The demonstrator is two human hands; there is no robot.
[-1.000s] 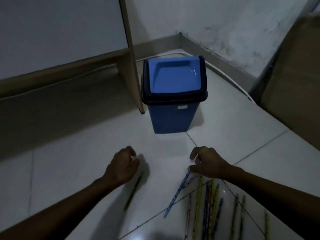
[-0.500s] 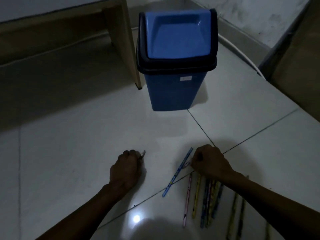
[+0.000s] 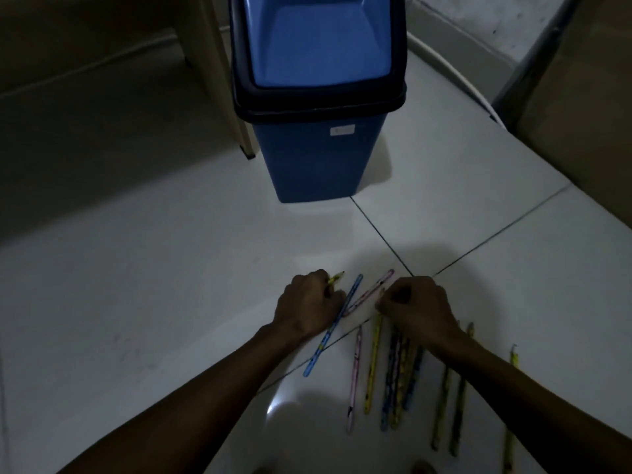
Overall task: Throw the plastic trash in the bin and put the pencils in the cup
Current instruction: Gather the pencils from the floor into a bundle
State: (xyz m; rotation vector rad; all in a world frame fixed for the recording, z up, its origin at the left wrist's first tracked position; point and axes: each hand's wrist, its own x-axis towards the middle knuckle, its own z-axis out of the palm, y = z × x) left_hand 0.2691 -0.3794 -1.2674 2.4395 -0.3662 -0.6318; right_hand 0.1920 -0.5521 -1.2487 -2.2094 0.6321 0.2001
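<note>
A blue bin (image 3: 318,159) with a black rim and a blue swing lid stands on the white tile floor ahead of me. My left hand (image 3: 309,306) is closed around a yellow pencil (image 3: 336,277) whose tip pokes out past the knuckles. My right hand (image 3: 415,306) is curled on the floor, its fingertips on a pink pencil (image 3: 371,294). A blue pencil (image 3: 333,325) lies slanted between the hands. Several more pencils (image 3: 393,371) lie side by side under and behind my right wrist. No cup or plastic trash shows.
A wooden furniture leg (image 3: 227,87) stands just left of the bin. A brown cardboard-like panel (image 3: 581,97) leans at the right. A white cable (image 3: 455,71) runs along the wall base. Dark shadow covers the floor at left.
The view has closed in on the bin. My left hand moved right toward the blue pencil, still holding the yellow one. My right hand now pinches a pink pencil that has come forward.
</note>
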